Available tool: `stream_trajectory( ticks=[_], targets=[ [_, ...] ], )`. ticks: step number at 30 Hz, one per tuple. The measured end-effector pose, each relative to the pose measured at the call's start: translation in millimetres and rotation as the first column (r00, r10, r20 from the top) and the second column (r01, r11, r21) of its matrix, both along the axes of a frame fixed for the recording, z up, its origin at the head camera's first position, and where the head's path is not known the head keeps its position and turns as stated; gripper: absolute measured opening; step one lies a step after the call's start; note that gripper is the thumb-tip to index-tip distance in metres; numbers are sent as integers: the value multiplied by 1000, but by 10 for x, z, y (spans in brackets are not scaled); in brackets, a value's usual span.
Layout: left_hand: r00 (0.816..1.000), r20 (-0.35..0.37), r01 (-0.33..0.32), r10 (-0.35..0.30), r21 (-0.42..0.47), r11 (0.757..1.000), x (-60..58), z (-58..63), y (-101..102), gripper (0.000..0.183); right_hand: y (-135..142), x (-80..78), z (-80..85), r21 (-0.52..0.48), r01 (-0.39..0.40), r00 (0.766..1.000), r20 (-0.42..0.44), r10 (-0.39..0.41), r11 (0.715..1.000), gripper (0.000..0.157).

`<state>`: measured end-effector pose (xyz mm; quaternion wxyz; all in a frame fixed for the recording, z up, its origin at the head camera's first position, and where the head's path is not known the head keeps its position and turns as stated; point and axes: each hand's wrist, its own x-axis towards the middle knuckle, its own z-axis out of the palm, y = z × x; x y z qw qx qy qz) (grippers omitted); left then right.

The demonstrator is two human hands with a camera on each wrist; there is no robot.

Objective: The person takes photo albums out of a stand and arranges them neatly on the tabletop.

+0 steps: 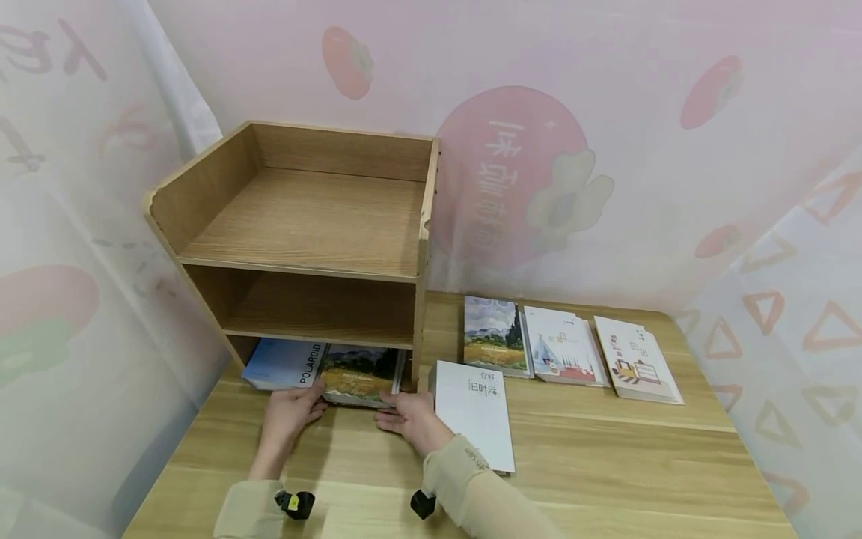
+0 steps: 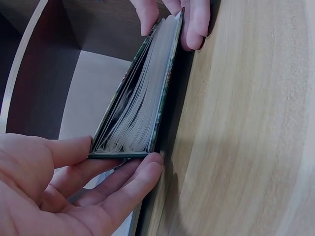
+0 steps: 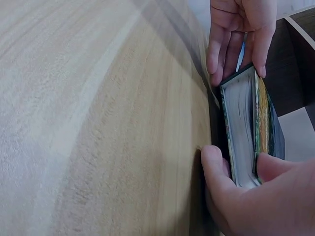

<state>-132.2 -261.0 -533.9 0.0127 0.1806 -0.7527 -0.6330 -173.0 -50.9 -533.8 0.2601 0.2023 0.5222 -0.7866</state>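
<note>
A thick photo album [image 1: 359, 374] with a painted landscape cover lies partly inside the lowest compartment of a wooden shelf unit [image 1: 303, 268], its front end sticking out. My left hand [image 1: 291, 413] pinches its left corner, thumb on the top cover and fingers beneath, as the left wrist view shows. At the opposite corner my right hand [image 3: 261, 187] grips it the same way. Between the covers, the page edges [image 2: 142, 98] fan slightly apart. Left of it in the same compartment rests a blue and white POLAROID album [image 1: 283, 364], close to my left fingers.
A white album [image 1: 474, 412] lies right of the shelf unit, near my right wrist. Farther back on the wooden table [image 1: 606, 457] are another landscape-covered album [image 1: 494, 337], a tent-picture album [image 1: 562, 348] and a white album with a truck picture [image 1: 636, 359]. Printed curtains surround the table.
</note>
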Motion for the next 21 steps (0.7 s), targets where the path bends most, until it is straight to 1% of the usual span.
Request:
stream_trajectory(
  ticks=[4, 10, 14, 17, 19, 21],
  targets=[
    [1000, 12, 28, -28, 17, 999, 0, -14, -17, 45, -19, 0, -25, 7, 25, 1000, -9, -25, 1000, 79],
    [990, 81, 113, -118, 58, 992, 0, 6, -10, 50, -44, -2, -54, 26, 1, 1000, -19, -1, 1000, 56],
    [985, 95, 135, -145, 106, 985, -20, 14, 8, 58, -46, -12, -69, 37, 4, 1000, -26, -3, 999, 44],
    [986, 86, 126, -143, 175, 976, -26, 3, 7, 64, -40, -23, -73, 43, 11, 1000, -28, -9, 999, 40],
    [989, 81, 98, -122, 247, 964, -24, -19, -9, 65, -37, -26, -70, 43, 8, 1000, -30, -6, 999, 43],
    [992, 87, 60, -92, 318, 946, -23, -41, -25, 65, -39, -27, -66, 41, 6, 1000, -25, -5, 999, 50]
  ],
)
